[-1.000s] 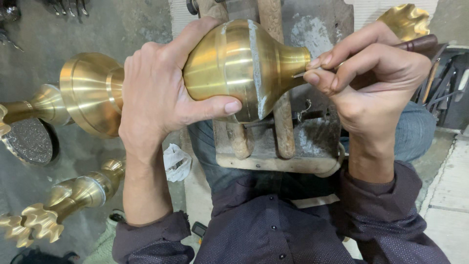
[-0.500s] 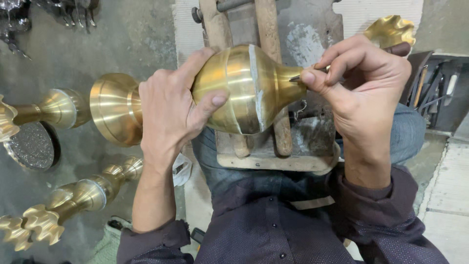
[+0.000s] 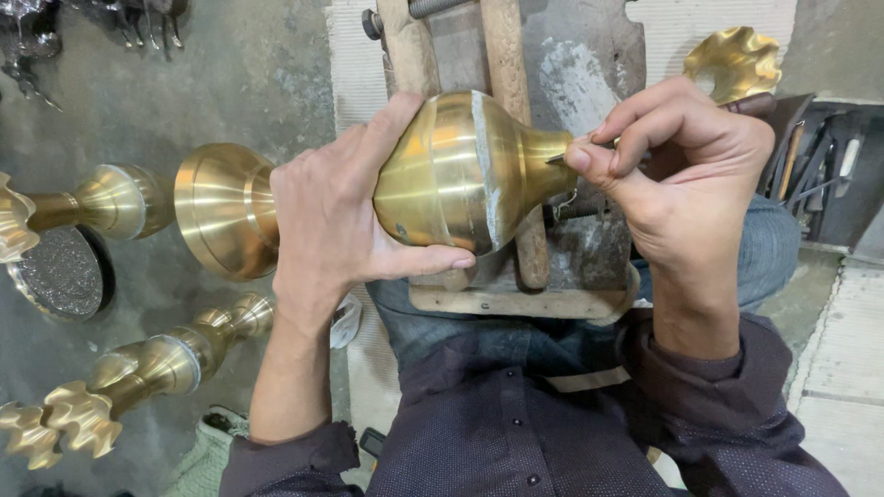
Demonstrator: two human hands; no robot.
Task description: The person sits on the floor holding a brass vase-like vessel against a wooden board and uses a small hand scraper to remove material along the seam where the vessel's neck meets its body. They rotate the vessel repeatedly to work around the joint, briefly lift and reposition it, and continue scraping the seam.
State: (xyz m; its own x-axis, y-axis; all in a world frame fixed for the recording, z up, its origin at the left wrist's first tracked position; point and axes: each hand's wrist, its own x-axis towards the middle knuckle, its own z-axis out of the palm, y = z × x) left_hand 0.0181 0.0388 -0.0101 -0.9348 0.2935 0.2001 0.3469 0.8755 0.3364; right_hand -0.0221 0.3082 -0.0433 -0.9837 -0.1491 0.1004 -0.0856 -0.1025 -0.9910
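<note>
A large brass vase lies sideways across a wooden work block in front of me. My left hand wraps around its waist, thumb under the bulb and fingers over the top. The flared foot sticks out to the left of that hand. My right hand pinches a thin pointed metal tool, its tip touching the narrow neck of the vase. A dull grey seam runs around the bulb.
Two finished brass vases lie on the grey floor at left, one upper and one lower. A dark round plate lies between them. Another fluted brass rim shows top right, beside dark tools.
The vase and both hands have shifted slightly right and down in view. My left thumb now sits lower under the bulb. The tool tip stays at the neck.
</note>
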